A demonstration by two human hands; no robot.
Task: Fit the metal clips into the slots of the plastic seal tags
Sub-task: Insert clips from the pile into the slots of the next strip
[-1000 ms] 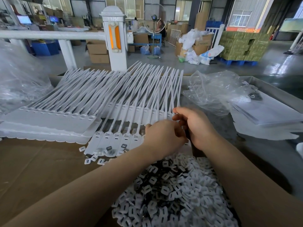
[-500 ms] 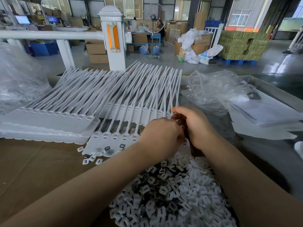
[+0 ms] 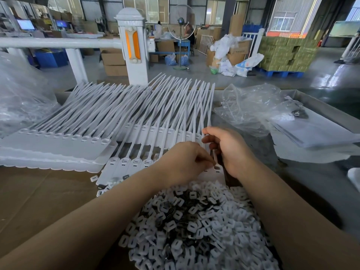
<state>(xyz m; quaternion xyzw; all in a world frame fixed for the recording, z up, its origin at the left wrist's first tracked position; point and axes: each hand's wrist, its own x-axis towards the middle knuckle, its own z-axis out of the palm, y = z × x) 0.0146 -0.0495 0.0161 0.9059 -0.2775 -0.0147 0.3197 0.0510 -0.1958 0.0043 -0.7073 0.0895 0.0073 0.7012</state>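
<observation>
- Left hand (image 3: 181,162), fingers pinched on something too small to identify, sits just left of the white plastic seal tag's slot (image 3: 216,167).
- Right hand (image 3: 229,151) grips that tag; its strap runs toward the frame's top.

Warehouse hall, glossy grey floor (image 3: 321,75), white post (image 3: 134,51), stacked cartons (image 3: 288,53), windows (image 3: 155,6)

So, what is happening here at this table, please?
A person is assembling white plastic seal tags laid in rows on the table. The left hand pinches something small at the head of one tag, most likely a clip, though its fingers hide it. The right hand grips that same tag and steadies it. A large pile of clips lies in front of the person, between the forearms. Clear plastic bags lie to the right.
</observation>
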